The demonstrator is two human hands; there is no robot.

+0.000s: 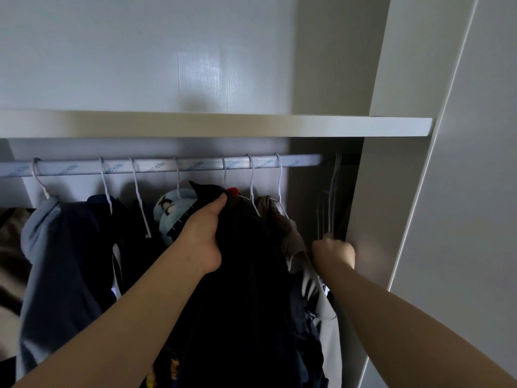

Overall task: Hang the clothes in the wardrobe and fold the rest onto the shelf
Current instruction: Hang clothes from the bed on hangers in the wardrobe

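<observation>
Grips dark garment (246,261) in left hand (205,233), bunched just below rail (167,166) among hung clothes (64,247). Holds right hand (333,252) at spare hangers (333,191); blurred, cannot tell whether closed on them. Probably risks pulling several tangled hangers together, or dropping garment from loose bunching.

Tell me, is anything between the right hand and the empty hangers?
Nothing visible. The right hand is at the bottom of the empty hangers, right of the hanging clothes; blur hides whether it grips them.

black garment (246,275); white hangers (106,180); grey hoodie (47,247)
</observation>
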